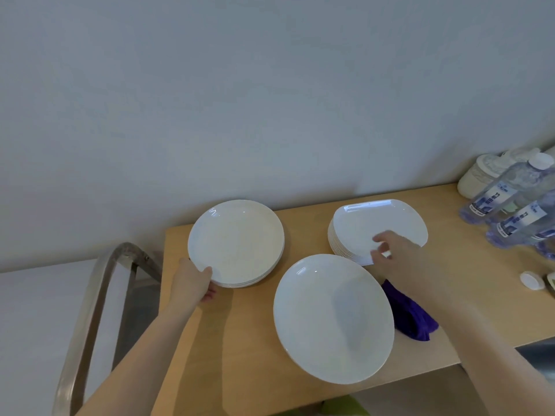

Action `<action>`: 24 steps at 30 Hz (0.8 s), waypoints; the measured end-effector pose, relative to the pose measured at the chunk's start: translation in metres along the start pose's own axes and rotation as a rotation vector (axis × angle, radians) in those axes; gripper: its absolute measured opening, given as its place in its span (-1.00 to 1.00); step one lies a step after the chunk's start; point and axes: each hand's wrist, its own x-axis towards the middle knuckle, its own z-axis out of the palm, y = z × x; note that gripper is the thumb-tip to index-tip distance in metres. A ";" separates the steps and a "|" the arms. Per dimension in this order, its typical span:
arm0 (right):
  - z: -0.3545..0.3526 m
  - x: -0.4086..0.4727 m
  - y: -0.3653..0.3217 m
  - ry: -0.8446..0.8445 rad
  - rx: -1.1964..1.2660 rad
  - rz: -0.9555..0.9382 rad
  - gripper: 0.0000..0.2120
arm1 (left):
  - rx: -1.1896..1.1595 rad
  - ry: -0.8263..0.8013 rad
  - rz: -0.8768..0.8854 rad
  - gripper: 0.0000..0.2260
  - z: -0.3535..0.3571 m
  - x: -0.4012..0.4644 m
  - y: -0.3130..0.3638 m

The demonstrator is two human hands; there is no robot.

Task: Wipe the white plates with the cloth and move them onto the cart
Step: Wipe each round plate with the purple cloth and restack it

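A wooden worktop (240,340) holds 3 plate stacks; the left hand (192,285) grips the round stack (237,241), the right hand (393,250) pinches the oval stack's (375,223) rim, cloth (411,316) unused; lifting several could slip

- You are likely in a dining or catering service area, not a home kitchen.
- Three stacks of matching white plates (237,241) crowd your light wood table (240,355).
- A steel cart handle (99,283) stands left.
- Bottled water (504,193) and paper cups (477,178) sit far right.
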 end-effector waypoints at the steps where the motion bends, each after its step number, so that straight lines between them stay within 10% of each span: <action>1: 0.003 0.004 -0.024 -0.030 0.046 -0.074 -0.78 | -0.013 -0.008 -0.010 -0.75 0.002 0.002 0.000; 9: 0.092 0.038 -0.145 -0.246 -0.351 -0.291 -0.71 | -0.086 -0.028 -0.065 -0.76 0.007 0.016 -0.007; 24: 0.123 0.053 -0.135 -0.220 -0.152 -0.123 -0.73 | -0.100 0.052 0.098 -0.63 0.001 -0.005 0.002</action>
